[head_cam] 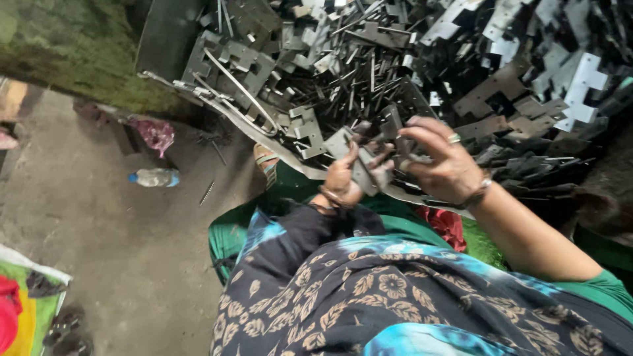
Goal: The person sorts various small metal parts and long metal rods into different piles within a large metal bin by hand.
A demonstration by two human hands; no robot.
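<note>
A big heap of grey stamped metal pieces (pixel 395 59) fills the upper part of the head view. My left hand (pixel 343 178) grips a flat notched metal plate (pixel 359 165) at the heap's near edge. My right hand (pixel 442 161), with a ring and a bracelet, has its fingers curled onto small dark metal pieces (pixel 402 155) right beside that plate. Both hands almost touch each other. My lap in dark patterned cloth (pixel 369 290) lies below them.
A plastic water bottle (pixel 155 177) lies on the dirty concrete floor (pixel 119 250) at left, near a pink rag (pixel 155 134). A bent metal strip (pixel 244 92) sticks out of the heap. Colourful cloth (pixel 26 310) sits at the bottom left. Green fabric (pixel 227 237) lies under me.
</note>
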